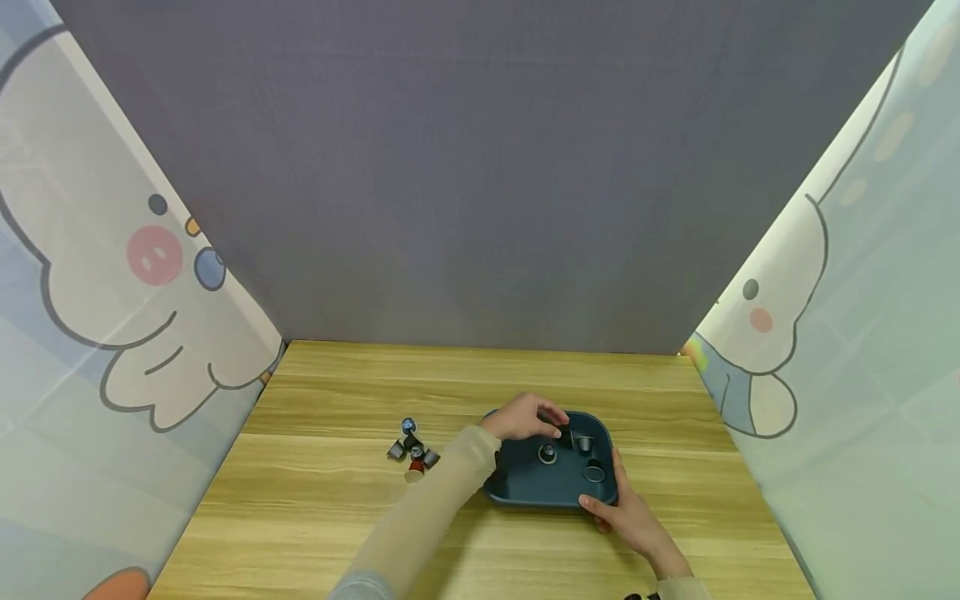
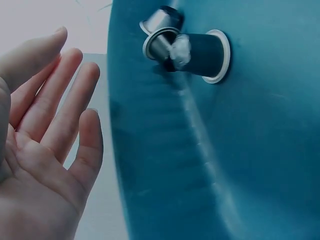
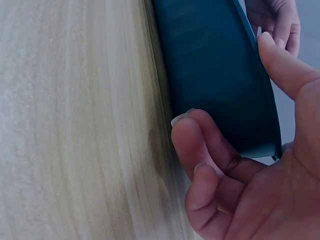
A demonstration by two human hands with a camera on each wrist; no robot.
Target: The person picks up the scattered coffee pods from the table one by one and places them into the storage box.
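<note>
A dark teal tray (image 1: 525, 492) lies on the table with several coffee capsules in it. My left hand (image 1: 528, 417) is over the tray's far side, its fingers loosely bent; in the left wrist view the hand (image 2: 55, 130) holds nothing. Beside it in that view, a dark capsule (image 2: 202, 55) with a pale rim lies against two others. In the head view, a silver capsule (image 1: 547, 452) is near the tray's middle and another capsule (image 1: 594, 472) near its right end. My right hand (image 1: 630, 517) grips the tray's near right corner, thumb at the rim, fingers against the outer wall (image 3: 215, 75).
Left of the tray, a small group of capsules lies on the wooden table (image 1: 315, 517), among them a blue one (image 1: 408, 425) and a red one (image 1: 416, 469). A grey panel (image 1: 480, 183) stands behind the table, with cartoon-printed sheets at both sides.
</note>
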